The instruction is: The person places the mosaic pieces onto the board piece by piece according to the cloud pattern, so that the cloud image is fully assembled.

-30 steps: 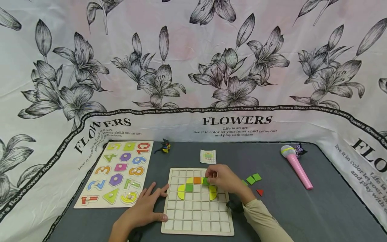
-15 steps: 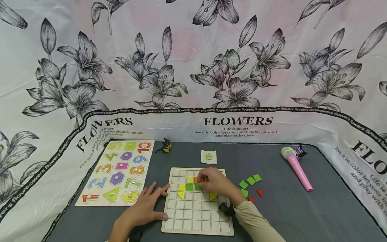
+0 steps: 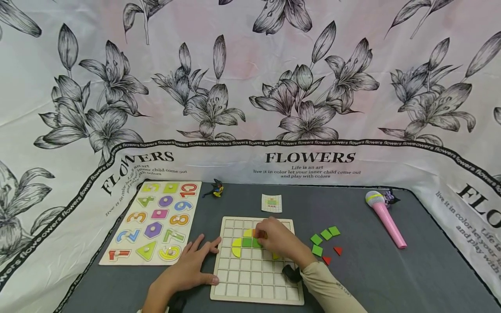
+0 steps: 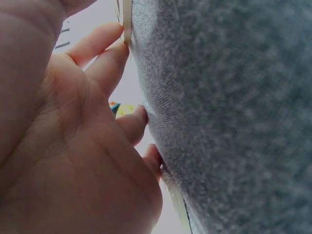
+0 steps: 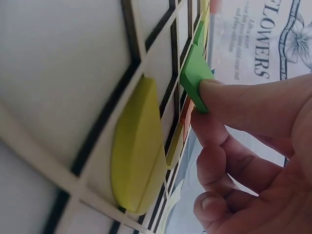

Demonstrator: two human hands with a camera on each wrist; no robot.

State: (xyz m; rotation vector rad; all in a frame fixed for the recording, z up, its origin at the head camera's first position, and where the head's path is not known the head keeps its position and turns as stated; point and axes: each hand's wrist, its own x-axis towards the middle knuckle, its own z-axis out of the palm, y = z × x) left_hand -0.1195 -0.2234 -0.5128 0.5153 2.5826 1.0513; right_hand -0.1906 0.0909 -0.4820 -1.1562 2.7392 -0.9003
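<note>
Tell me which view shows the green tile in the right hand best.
Right wrist: the green tile fills the frame, a fingertip pressing its edge against the grid board. Head view shows a sliver beside the right hand. Left wrist view doesn't show it.

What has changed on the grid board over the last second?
The right hand slid left across the grid board, carrying the green square tile it pinches from beside the orange tile down next to the darker green one. Two loose tiles it had hidden now show on the mat. The left hand stayed flat at the board's left edge; the number puzzle and pink microphone did not move.
</note>
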